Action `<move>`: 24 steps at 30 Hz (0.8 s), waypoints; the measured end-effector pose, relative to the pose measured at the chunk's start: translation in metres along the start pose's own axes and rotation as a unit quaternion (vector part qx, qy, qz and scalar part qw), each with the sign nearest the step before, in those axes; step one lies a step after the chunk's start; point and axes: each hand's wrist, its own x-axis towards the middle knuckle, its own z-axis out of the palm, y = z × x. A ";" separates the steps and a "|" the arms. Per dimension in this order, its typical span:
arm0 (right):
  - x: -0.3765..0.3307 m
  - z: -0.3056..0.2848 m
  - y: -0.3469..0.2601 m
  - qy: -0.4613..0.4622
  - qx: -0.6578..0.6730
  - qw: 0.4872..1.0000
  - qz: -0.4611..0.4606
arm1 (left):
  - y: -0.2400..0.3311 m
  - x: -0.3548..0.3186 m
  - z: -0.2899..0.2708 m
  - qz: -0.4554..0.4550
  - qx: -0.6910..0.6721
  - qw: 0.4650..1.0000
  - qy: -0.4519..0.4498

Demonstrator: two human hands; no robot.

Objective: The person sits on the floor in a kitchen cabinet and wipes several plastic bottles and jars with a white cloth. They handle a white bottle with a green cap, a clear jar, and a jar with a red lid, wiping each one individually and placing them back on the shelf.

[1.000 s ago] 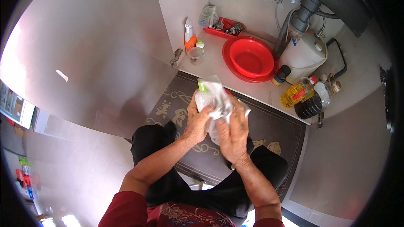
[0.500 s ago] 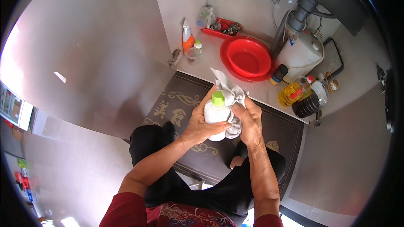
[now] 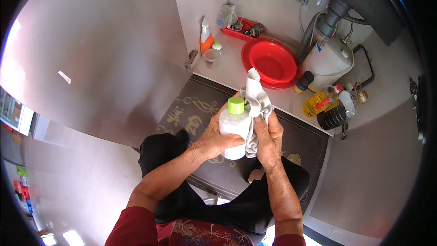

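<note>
My left hand [image 3: 210, 140] is closed around a white bottle [image 3: 234, 127] with a green cap, its thumb lying across the bottle's front. The bottle is nearly upright, held above the dark mat between my knees. My right hand [image 3: 269, 141] grips a crumpled pale grey cloth [image 3: 257, 100], which lies against the bottle's right side. The cloth's upper end sticks up past the cap. Fingers behind the bottle and inside the cloth's folds are hidden.
Ahead is an open cabinet under a sink. Its shelf holds red basins [image 3: 272, 62], an orange spray bottle [image 3: 206, 36], a red tray [image 3: 241, 28], a white tank [image 3: 328, 61], an oil bottle [image 3: 319, 101] and a dark-liquid bottle [image 3: 332, 116]. A cabinet door [image 3: 109, 64] stands at left.
The bottle has turned more upright and its front shows more. The cloth has shifted to the bottle's right, its top now pointing up. My right thumb has moved slightly down.
</note>
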 end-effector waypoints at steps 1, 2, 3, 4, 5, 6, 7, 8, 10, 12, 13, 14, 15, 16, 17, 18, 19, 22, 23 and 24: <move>0.000 0.008 0.002 0.020 0.006 1.000 0.001 | -0.001 0.004 0.003 0.016 -0.014 1.000 0.014; 0.000 0.013 0.004 0.040 0.012 0.999 0.001 | -0.002 0.007 0.004 0.032 -0.029 0.999 0.029; -0.003 0.014 0.008 0.034 0.009 0.999 0.032 | -0.004 0.009 0.002 0.048 -0.027 0.996 0.066; -0.004 0.016 0.013 0.022 0.035 0.998 0.047 | 0.000 0.013 0.000 0.066 -0.029 0.994 0.077; -0.007 0.020 0.014 0.024 -0.018 0.999 0.016 | 0.003 0.017 -0.001 0.082 -0.058 0.990 0.096; -0.011 0.024 0.016 0.025 -0.071 0.997 -0.015 | 0.007 0.021 0.000 0.098 -0.087 0.985 0.115; -0.012 0.026 0.023 0.030 -0.122 0.989 -0.072 | 0.013 0.022 0.002 0.100 -0.089 0.983 0.123; -0.015 0.026 0.024 0.029 -0.146 0.986 -0.075 | 0.012 0.022 0.000 0.115 -0.064 0.982 0.132; -0.019 0.024 0.023 0.028 -0.194 0.977 -0.082 | 0.007 0.023 -0.009 0.146 -0.016 0.978 0.149; -0.021 0.024 0.018 -0.006 -0.165 0.982 -0.088 | 0.006 0.020 -0.014 0.136 -0.011 0.976 0.168; -0.023 0.024 0.019 -0.003 -0.198 0.972 -0.125 | 0.004 0.019 -0.014 0.131 -0.013 0.973 0.190; -0.025 0.024 0.020 0.000 -0.231 0.959 -0.162 | 0.002 0.019 -0.013 0.126 -0.015 0.969 0.211; -0.028 0.026 0.021 0.013 -0.205 0.962 -0.182 | 0.000 0.021 -0.010 0.143 0.001 0.961 0.235; -0.027 0.025 0.019 0.005 -0.244 0.947 -0.210 | 0.001 0.020 -0.009 0.133 0.011 0.954 0.267; -0.025 0.021 0.014 -0.002 -0.283 0.929 -0.237 | -0.001 0.020 -0.011 0.125 0.013 0.958 0.259; -0.022 0.017 0.011 -0.009 -0.321 0.910 -0.263 | -0.004 0.019 -0.014 0.118 0.015 0.961 0.251; -0.018 0.014 0.012 0.002 -0.298 0.919 -0.257 | -0.006 0.018 -0.013 0.100 0.011 0.970 0.221; -0.006 0.005 0.000 0.027 -0.293 0.926 -0.236 | -0.016 0.007 -0.005 0.065 -0.010 0.990 0.128; -0.002 0.004 -0.005 0.040 -0.273 0.936 -0.217 | -0.015 0.005 0.001 0.053 0.011 0.992 0.117; 0.002 0.000 -0.004 0.056 -0.245 0.954 -0.166 | -0.015 0.003 0.005 0.040 0.032 0.993 0.106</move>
